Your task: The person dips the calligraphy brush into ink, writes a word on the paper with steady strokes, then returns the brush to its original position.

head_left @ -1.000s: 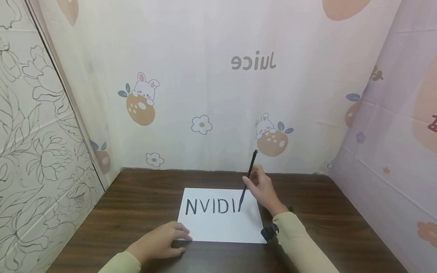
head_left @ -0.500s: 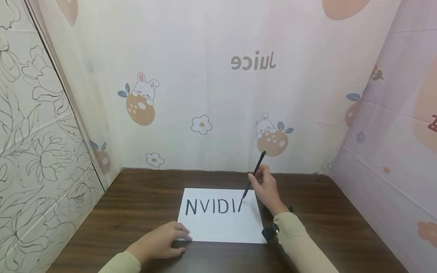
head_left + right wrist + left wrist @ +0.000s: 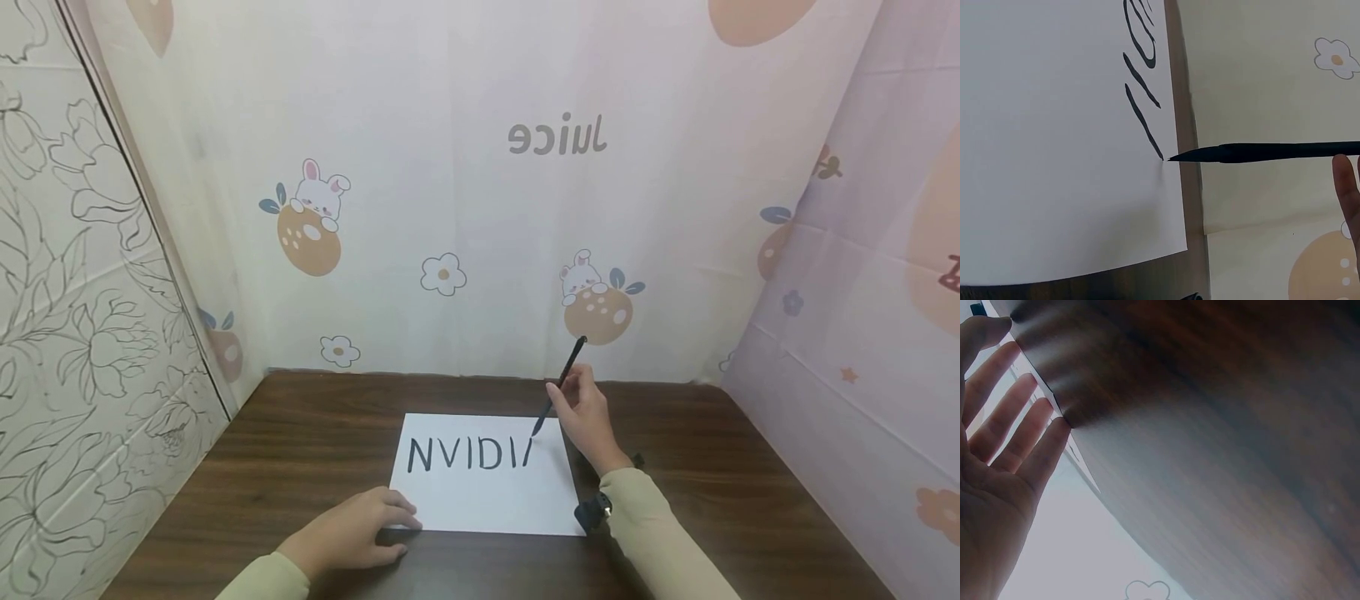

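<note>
A white sheet of paper (image 3: pixel 487 504) lies on the wooden table, bearing the black letters NVIDI (image 3: pixel 463 454) and a slanted stroke (image 3: pixel 527 452) after them. My right hand (image 3: pixel 587 412) pinches a black writing brush (image 3: pixel 561 382), its handle leaning up and to the right. In the right wrist view the pointed tip of the brush (image 3: pixel 1235 153) is right at the upper end of the slanted stroke (image 3: pixel 1143 122). My left hand (image 3: pixel 358 525) rests with extended fingers on the paper's lower left corner; the left wrist view shows its fingertips (image 3: pixel 1060 425) along the sheet's edge.
The dark wooden table (image 3: pixel 300 442) ends at a pale curtain (image 3: pixel 480 208) printed with rabbits and fruit. A flower-patterned panel (image 3: pixel 97 333) stands on the left and another printed curtain (image 3: pixel 847 333) on the right. A black wrist device (image 3: pixel 594 510) sits at my right cuff.
My right hand has moved up and slightly right with the brush, from the stroke's lower end to its top, uncovering the slanted stroke. Over the last half second it barely shifts. The left hand stays put.
</note>
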